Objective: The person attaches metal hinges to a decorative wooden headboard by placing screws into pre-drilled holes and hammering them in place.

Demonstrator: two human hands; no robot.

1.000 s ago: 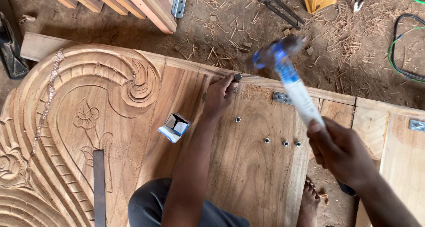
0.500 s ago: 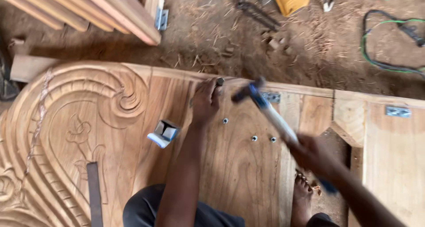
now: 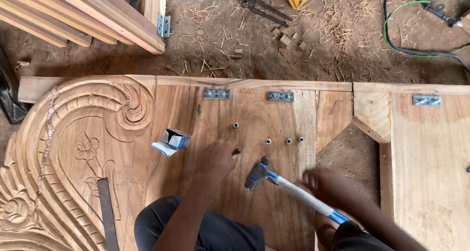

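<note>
Hammer (image 3: 258,174) sat in my right hand (image 3: 329,186), fist closed round its handle, head down near the panel (image 3: 274,216). Left hand (image 3: 218,159) curled at its 10 o'clock, fingertips pinching something too small to tell; open box (image 3: 172,141) at 9 within reach.

Small open box (image 3: 171,141) lies on wooden panel (image 3: 274,202), left of left hand (image 3: 218,159). Hammer (image 3: 289,187) rests on panel between both hands; right hand (image 3: 333,185) at its handle. Two metal plates (image 3: 216,93) sit along panel's far edge, behind four inserts (image 3: 269,141).
</note>
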